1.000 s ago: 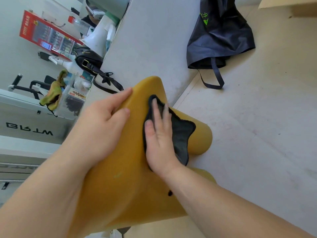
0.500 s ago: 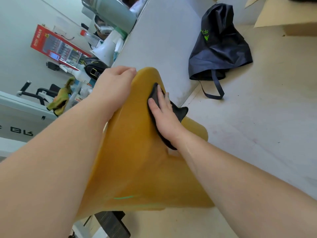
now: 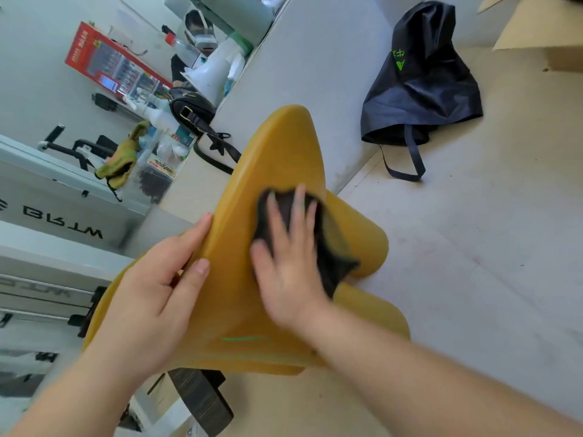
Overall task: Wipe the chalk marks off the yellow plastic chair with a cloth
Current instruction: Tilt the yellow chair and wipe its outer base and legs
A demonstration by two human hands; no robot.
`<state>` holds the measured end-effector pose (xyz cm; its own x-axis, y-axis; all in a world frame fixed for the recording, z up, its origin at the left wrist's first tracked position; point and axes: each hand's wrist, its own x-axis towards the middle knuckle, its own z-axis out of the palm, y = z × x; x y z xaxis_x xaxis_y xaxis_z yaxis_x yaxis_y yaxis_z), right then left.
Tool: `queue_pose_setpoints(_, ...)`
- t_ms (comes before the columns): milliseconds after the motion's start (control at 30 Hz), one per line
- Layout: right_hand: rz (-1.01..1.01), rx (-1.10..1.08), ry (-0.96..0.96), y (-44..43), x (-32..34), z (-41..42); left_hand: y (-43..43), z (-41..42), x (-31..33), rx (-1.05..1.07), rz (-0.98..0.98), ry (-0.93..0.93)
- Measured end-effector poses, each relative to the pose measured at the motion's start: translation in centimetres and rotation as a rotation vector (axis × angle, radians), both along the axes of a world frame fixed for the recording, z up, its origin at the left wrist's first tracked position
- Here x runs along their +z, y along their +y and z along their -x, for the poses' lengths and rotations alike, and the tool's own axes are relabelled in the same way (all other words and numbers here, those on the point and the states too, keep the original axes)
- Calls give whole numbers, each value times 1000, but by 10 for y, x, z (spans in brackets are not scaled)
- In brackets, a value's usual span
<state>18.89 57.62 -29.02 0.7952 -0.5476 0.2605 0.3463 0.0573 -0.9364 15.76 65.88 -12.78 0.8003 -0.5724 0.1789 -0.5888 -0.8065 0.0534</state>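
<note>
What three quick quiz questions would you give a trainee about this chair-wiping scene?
1. True or false: the right hand presses the dark cloth against the yellow chair with straight fingers.
2. What does the left hand do? A) grips the chair's edge B) holds a bottle C) rests on the floor
3. Fill in: a ___ chalk mark shows on the chair below the right hand.
Key: 1 true; 2 A; 3 green.
</note>
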Motion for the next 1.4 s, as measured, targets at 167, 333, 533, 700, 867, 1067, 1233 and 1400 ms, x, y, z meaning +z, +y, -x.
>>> queue_pose_setpoints(167,-138,35,3,-90,28,-54,-25,-15,-6,-16,25,-20)
queue_pose_setpoints(333,-77,19,-58,-2,2,-1,-43,-27,-9,-37,59,-45)
queue_pose_setpoints(533,-82,85,-22,30,-14,12,-40,-31,-12,-39,40,-72)
queue_pose_setpoints(700,-235,-12,-36,-65,12,-47,-40,-31,-14,-47,41,-86)
queue_pose_setpoints(867,-366,42,-34,-73,2,-62,-41,-30,-15,-13,41,-81)
queue_pose_setpoints(1067,-260,186,215,-2,-55,-22,-41,-29,-14,-12,30,-83)
queue_pose_setpoints(1233,-228,54,-32,-6,-1,-9,-40,-29,-15,-46,38,-88)
queue_pose_setpoints(1400,-289,-44,-108,-67,-1,-60,-41,-28,-16,-25,54,-77)
